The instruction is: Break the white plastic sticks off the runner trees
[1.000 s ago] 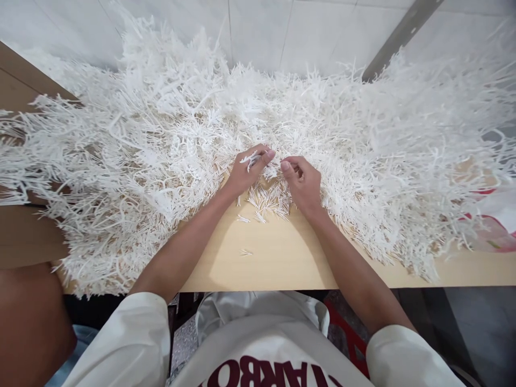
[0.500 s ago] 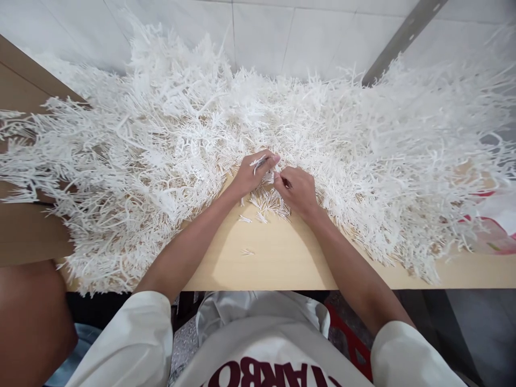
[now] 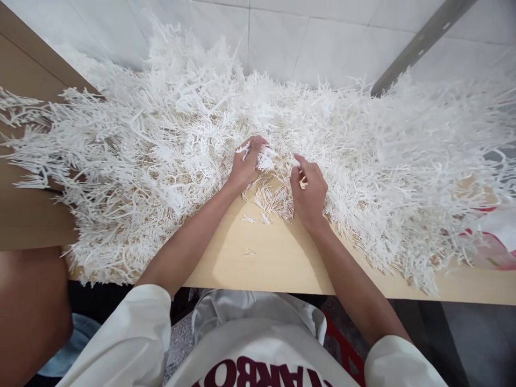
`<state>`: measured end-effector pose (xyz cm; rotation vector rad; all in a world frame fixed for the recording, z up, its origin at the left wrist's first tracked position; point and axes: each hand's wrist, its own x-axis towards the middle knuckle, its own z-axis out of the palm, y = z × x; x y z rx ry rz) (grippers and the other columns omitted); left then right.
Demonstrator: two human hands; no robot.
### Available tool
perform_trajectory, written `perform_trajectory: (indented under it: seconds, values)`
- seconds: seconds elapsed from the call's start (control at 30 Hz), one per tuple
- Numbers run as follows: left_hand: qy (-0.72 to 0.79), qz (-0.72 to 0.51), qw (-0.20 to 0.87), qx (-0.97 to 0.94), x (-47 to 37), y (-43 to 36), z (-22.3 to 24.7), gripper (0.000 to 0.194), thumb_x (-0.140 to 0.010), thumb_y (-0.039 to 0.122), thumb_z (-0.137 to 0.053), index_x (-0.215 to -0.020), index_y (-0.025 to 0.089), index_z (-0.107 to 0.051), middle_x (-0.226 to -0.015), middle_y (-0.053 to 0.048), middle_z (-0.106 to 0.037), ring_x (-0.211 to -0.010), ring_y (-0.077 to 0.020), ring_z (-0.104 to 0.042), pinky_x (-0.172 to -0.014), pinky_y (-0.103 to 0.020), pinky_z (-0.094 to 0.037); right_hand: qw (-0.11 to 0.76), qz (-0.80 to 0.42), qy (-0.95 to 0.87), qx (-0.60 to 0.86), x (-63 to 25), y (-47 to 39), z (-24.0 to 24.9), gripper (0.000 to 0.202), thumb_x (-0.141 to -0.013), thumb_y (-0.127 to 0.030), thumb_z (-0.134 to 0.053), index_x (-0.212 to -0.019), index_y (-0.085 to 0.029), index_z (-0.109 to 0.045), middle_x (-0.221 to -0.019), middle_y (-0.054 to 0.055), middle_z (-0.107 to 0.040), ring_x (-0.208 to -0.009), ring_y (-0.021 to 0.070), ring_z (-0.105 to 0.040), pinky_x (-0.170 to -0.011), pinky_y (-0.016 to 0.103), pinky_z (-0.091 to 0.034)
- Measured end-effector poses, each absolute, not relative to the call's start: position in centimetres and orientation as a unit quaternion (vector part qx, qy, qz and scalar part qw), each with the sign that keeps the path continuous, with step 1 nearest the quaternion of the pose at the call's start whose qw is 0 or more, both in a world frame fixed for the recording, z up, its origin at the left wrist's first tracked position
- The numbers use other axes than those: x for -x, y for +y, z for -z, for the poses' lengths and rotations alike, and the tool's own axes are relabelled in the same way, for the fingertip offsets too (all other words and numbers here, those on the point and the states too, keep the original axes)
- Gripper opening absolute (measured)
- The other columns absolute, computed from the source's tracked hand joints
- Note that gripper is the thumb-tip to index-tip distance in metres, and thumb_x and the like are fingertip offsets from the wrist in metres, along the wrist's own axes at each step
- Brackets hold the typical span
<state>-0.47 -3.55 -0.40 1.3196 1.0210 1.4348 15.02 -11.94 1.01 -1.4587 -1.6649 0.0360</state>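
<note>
My left hand is closed around a white branching plastic sprig, whose forked tips stick out on both sides of the fingers. To its right, a little lower, my right hand is curled with thumb and index finger near each other. A tiny white bit seems to show at those fingertips, too small to name. Between and below the hands lies a loose scatter of short white forked pieces on the light wooden tabletop. A large heap of similar white sprigs surrounds both hands.
Cardboard stands at the left, beside another person's bare limb. A clear plastic bag with red markings lies at the right edge. Behind the heap are a tiled wall and a slanted metal post.
My hands have moved apart: the right one went right and opened its curl somewhat. The left rose slightly, still holding the sprig. More short pieces show between them, and the view shifted a little.
</note>
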Motion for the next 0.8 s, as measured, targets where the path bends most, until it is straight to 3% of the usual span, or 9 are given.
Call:
perform_trajectory:
  seconds: [0.07,0.13,0.23,0.37,0.47,0.6,0.8]
  values:
    - [0.408,-0.597,0.445,-0.529,0.5,-3.4,0.6,0.048,-0.084,0.069,-0.055,-0.081,0.022,-0.063,-0.071,0.001,-0.056,-0.063,-0.0086,-0.053,-0.058,-0.024,-0.044,0.436,-0.039,-0.669,0.601,-15.3,-11.5,-1.1,0.035,-0.099,-0.041,-0.044,-0.127,-0.028,-0.061,-0.111,0.008,-0.064,-0.094,0.0178,-0.062,-0.085,0.035,-0.051]
    - [0.400,-0.601,0.453,-0.523,0.5,-3.3,0.6,0.044,-0.082,0.067,-0.060,-0.081,0.023,-0.061,-0.069,0.003,-0.054,-0.055,-0.0068,-0.050,-0.052,-0.024,-0.043,0.415,-0.072,-0.691,0.588,-15.1,-11.0,-1.0,0.036,-0.098,-0.046,-0.046,-0.121,-0.026,-0.064,-0.114,0.008,-0.065,-0.100,0.0187,-0.062,-0.089,0.036,-0.050]
    - [0.369,-0.589,0.500,-0.516,0.5,-3.2,0.5,0.045,-0.077,0.067,-0.067,-0.087,0.024,-0.060,-0.071,0.004,-0.056,-0.049,-0.0053,-0.051,-0.048,-0.023,-0.043,0.379,-0.101,-0.715,0.579,-14.4,-9.7,-0.9,0.039,-0.097,-0.054,-0.044,-0.100,-0.023,-0.067,-0.094,0.005,-0.069,-0.091,0.0182,-0.062,-0.087,0.035,-0.046]
    - [0.352,-0.574,0.529,-0.517,0.4,-3.3,0.5,0.052,-0.066,0.064,-0.078,-0.095,0.023,-0.061,-0.077,0.003,-0.063,-0.060,-0.0080,-0.060,-0.058,-0.024,-0.052,0.387,-0.133,-0.701,0.584,-14.4,-6.6,-1.0,0.044,-0.098,-0.056,-0.039,-0.075,-0.022,-0.055,-0.069,-0.001,-0.060,-0.068,0.0133,-0.054,-0.069,0.028,-0.041]
    - [0.370,-0.572,0.503,-0.531,0.4,-3.4,0.5,0.047,-0.070,0.057,-0.078,-0.097,0.021,-0.064,-0.083,-0.001,-0.067,-0.068,-0.0093,-0.060,-0.064,-0.025,-0.052,0.411,-0.187,-0.707,0.544,-14.8,-4.7,-1.2,0.040,-0.096,-0.055,-0.044,-0.075,-0.022,-0.054,-0.065,-0.004,-0.055,-0.061,0.0106,-0.050,-0.063,0.025,-0.038]
    - [0.391,-0.579,0.457,-0.550,0.6,-3.5,0.4,0.034,-0.081,0.055,-0.069,-0.087,0.021,-0.066,-0.072,0.001,-0.061,-0.065,-0.0088,-0.054,-0.064,-0.024,-0.047,0.438,-0.222,-0.696,0.524,-15.0,-4.0,-1.2,0.035,-0.095,-0.054,-0.048,-0.087,-0.022,-0.060,-0.066,-0.005,-0.055,-0.062,0.0098,-0.050,-0.063,0.025,-0.038]
    - [0.397,-0.586,0.417,-0.571,0.7,-3.5,0.5,0.030,-0.083,0.050,-0.069,-0.086,0.020,-0.065,-0.069,0.002,-0.057,-0.064,-0.0090,-0.052,-0.064,-0.024,-0.044,0.443,-0.243,-0.704,0.499,-15.0,-4.5,-1.2,0.032,-0.094,-0.050,-0.049,-0.086,-0.021,-0.060,-0.068,-0.004,-0.055,-0.061,0.0093,-0.048,-0.064,0.025,-0.038]
